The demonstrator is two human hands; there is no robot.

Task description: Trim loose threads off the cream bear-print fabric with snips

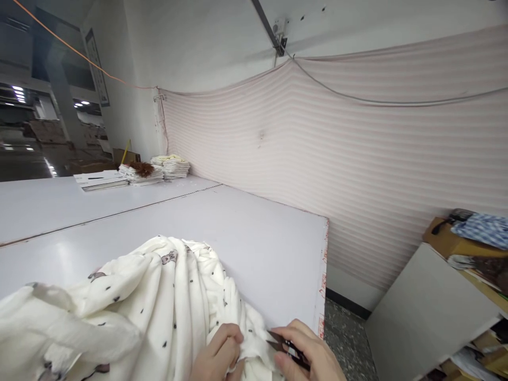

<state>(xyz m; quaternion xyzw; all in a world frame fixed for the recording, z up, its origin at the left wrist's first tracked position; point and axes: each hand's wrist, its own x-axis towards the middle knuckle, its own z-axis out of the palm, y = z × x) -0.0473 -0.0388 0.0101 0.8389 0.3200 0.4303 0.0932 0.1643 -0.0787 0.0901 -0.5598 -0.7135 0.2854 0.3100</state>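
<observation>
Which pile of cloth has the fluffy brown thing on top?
The middle stack at the table's far end: a brown fluffy tuft sits on it. The flat stack to its left and the taller stack to its right have none.

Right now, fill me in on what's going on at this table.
A person is working at the near corner of a white table. The left hand pinches the edge of a fluffy white blanket with small dark prints, which lies bunched on the table. The right hand holds small dark thread snips with the tips at that same edge. Stacks of folded fabric sit at the far end, by a pink striped cloth hung along the wall.
</observation>
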